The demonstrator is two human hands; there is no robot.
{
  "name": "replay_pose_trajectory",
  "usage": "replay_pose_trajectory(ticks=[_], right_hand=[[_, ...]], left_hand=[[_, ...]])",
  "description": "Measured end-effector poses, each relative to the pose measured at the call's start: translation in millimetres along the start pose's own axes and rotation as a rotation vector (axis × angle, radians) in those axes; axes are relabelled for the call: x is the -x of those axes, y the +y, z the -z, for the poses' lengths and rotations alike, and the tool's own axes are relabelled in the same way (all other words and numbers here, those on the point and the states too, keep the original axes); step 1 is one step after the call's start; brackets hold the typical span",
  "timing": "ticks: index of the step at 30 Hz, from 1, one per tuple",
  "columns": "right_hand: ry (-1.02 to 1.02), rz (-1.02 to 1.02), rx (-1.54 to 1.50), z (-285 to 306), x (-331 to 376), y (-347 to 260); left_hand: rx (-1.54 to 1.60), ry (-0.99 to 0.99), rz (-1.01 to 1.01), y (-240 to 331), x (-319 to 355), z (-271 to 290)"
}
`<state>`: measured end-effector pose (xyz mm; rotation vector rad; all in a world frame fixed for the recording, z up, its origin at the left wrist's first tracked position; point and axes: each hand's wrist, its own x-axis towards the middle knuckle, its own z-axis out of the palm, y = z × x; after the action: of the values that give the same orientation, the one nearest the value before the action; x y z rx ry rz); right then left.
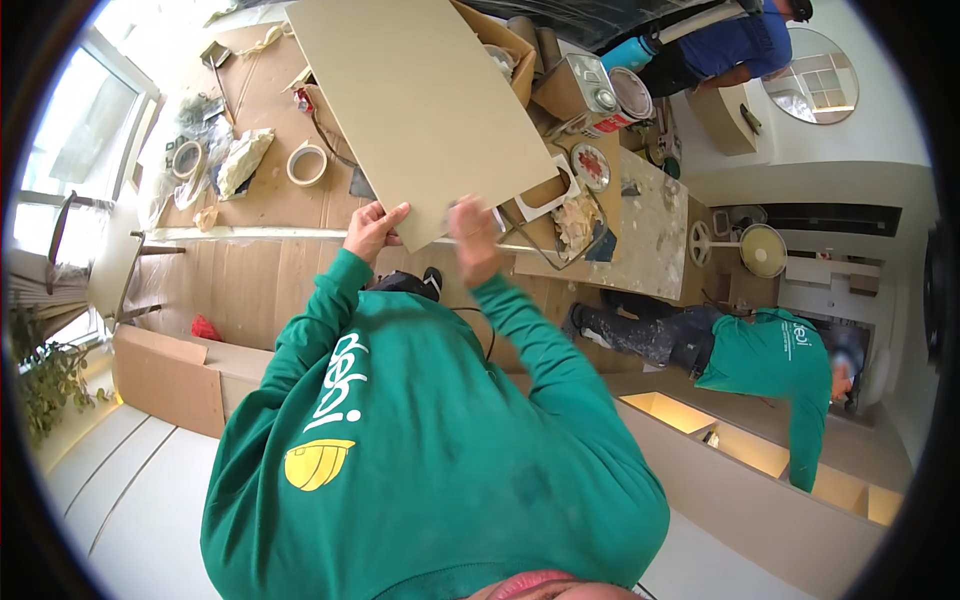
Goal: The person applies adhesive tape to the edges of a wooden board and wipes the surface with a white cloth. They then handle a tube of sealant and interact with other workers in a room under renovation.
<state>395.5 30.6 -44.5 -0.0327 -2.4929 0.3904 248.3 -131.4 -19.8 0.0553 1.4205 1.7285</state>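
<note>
A large flat beige panel (425,100) lies across the worktable, its near corner reaching past the edge toward me. My left hand (375,230) is closed on that near left corner, thumb on top and fingers at the edge. On the panel's near edge, my right hand (475,240) is blurred by motion, its fingers curled. Something small and greyish shows at both sides of these fingers; its kind is too smeared to tell. Just beyond the right hand lie a white frame-like piece (552,200) and a crumpled tan sheet (575,225).
Masking tape rolls (307,164) and crumpled plastic lie on the cardboard-covered table (275,200). A metal can (575,90) and a paint bucket (630,92) stand at the far right. One co-worker in green (765,350) bends at right; another in blue (730,48) is farther off.
</note>
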Motion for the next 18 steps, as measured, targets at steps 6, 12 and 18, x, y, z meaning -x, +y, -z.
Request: replay_pose_trajectory(ticks=[6, 12, 18], right_hand=[[-0.098, 0.102, 0.066, 5.6, 13.8, 51.7], [-0.11, 0.037, -0.107, -5.3, 8.0, -29.2], [-0.097, 0.145, 0.066, 11.4, 1.2, 32.0]], left_hand=[[-0.05, -0.007, 0.006, -7.1, -2.9, 10.6], [-0.075, 0.0, -0.001, -16.7, -22.3, 20.4], [-0.009, -0.014, 0.003, -0.5, -1.7, 6.2]])
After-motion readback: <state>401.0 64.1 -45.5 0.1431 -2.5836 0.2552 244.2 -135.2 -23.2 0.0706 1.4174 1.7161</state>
